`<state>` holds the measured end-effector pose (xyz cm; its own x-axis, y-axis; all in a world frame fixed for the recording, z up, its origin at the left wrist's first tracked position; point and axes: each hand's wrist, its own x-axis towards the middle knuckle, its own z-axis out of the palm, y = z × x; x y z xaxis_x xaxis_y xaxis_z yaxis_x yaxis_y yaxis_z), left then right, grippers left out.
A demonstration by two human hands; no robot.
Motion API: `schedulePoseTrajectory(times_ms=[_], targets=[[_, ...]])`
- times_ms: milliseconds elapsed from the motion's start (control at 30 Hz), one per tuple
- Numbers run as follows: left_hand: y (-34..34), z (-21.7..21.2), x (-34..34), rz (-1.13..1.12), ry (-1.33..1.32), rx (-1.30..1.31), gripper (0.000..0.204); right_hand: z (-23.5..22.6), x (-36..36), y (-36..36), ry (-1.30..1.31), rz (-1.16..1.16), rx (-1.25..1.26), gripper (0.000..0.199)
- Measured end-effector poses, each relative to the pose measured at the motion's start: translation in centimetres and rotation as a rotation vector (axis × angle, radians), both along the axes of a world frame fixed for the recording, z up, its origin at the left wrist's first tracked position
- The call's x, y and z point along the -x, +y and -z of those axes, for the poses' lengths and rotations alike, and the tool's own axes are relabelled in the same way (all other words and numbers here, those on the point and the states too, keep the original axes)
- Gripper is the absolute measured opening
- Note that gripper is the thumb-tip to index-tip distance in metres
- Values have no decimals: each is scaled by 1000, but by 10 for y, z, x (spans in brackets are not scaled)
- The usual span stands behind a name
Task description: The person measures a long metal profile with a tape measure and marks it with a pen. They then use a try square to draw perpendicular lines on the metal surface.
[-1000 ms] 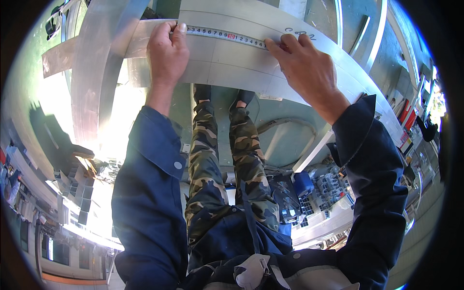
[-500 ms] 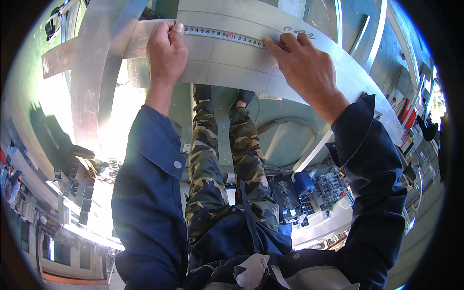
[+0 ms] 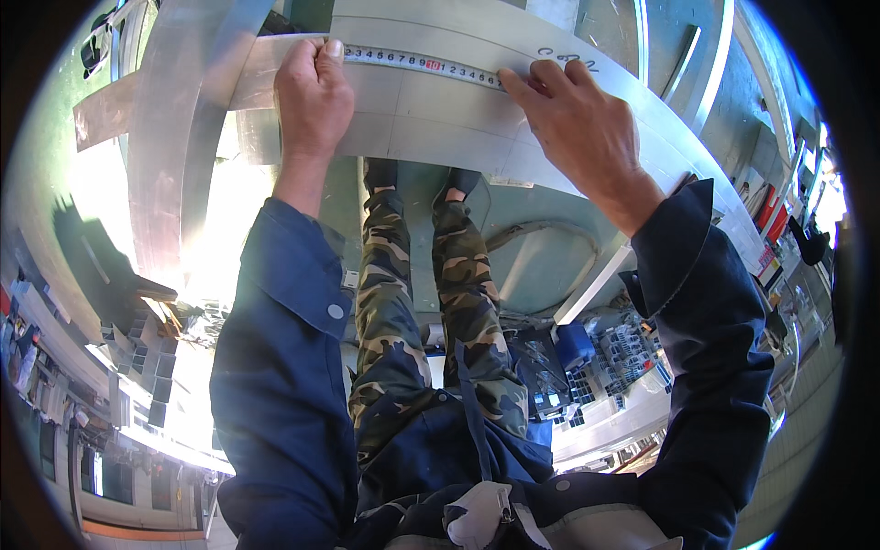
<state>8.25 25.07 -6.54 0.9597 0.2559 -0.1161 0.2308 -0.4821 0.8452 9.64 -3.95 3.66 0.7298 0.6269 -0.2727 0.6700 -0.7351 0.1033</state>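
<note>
A steel measuring strip (image 3: 403, 60) with black marks and one red mark lies across a wide silver metal profile (image 3: 449, 122) in front of me. My left hand (image 3: 313, 96) is closed over the strip's left end, thumb on top, at the profile's edge. Toward the strip's right end, my right hand (image 3: 582, 128) has its index finger and thumb pinched on it, the other fingers curled. Thin lines cross the profile's face, and handwriting runs above my right hand. The strip's ends are hidden under my fingers.
Another broad metal profile (image 3: 171, 137) crosses at the left. A blue container (image 3: 576, 348) and a dark case (image 3: 541, 371) with tools stand below right, beside stacked cut profile pieces (image 3: 628, 362). A hose (image 3: 550, 229) curves over the green floor.
The view has shifted very slightly. Both hands keep their hold on the strip, and nothing else has visibly moved.
</note>
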Motion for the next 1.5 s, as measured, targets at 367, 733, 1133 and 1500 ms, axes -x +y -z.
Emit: schedulePoseTrajectory(times_ms=[367,733,1133,1500], targets=[[-2,-1,1,-4,-11,17,33,-4,0,2,36,35,18,50],[2,2,3,-4,-63,14,23,-5,2,3,28,35,5,51],[1,-1,4,-15,-112,-70,22,-4,2,3,16,26,19,50],[3,4,8,-15,-194,-175,27,-3,3,3,14,24,34,47]])
